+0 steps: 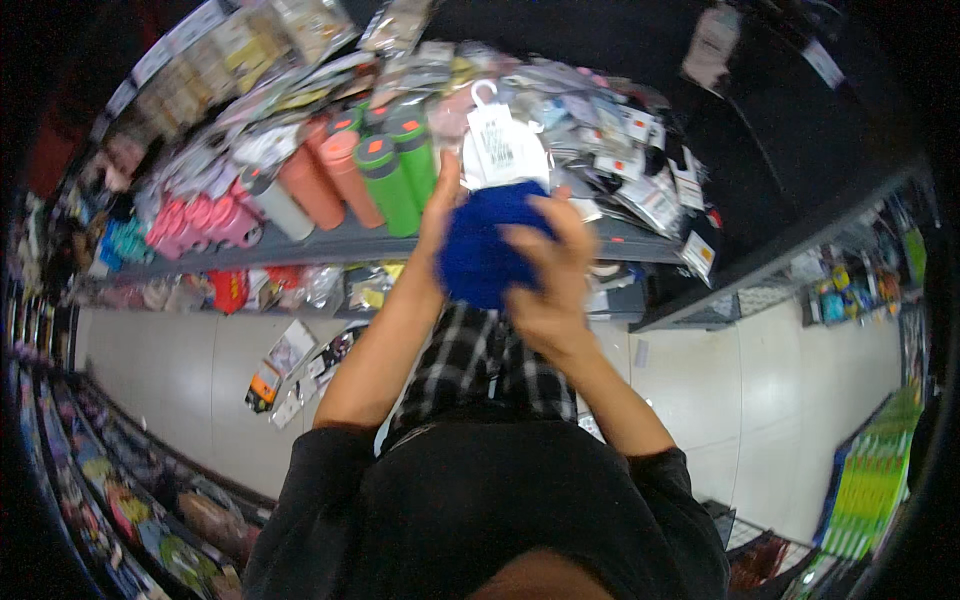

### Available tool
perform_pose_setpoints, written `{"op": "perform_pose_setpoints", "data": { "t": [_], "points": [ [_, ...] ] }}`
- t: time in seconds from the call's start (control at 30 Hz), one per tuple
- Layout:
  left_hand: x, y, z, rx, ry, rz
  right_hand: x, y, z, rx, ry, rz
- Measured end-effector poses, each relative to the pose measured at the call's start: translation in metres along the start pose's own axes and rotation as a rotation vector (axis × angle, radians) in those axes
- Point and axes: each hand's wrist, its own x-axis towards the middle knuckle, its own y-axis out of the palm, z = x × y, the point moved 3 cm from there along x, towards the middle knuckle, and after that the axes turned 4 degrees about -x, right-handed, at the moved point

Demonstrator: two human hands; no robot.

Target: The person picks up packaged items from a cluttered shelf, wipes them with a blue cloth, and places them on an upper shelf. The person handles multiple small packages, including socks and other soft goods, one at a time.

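A dark blue fabric item (480,244) with a white card hanger (495,146) at its top is between my hands, in front of my lap. The card bears a printed label and ends in a small hook. Along the item's left side my left hand (435,240) grips it, thumb pointing up beside the card. My right hand (555,277) is on its right side, with bent fingers pressed over the front of the fabric. Motion blurs the fingers and the cloth. Just behind it, green bottles (382,184) stand on the shelf.
Salmon bottles (311,184), a white bottle (277,202) and pink bottles (210,225) line the dark shelf (345,246). Packaged goods (630,161) are heaped there. Packages (289,352) lie on the tiled floor (180,375). Another rack (112,480) runs behind at left.
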Motion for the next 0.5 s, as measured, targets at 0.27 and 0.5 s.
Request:
{"op": "perform_pose_setpoints", "data": {
  "t": [0.27, 0.5],
  "points": [
    [-0.014, -0.017, 0.043, 0.161, 0.171, -0.292, 0.023, 0.026, -0.042, -0.121, 0.319, -0.327],
    [-0.015, -0.018, 0.021, 0.229, 0.265, -0.253, 0.022, -0.007, -0.090, 1.007, 1.009, -0.513]
  ]
}}
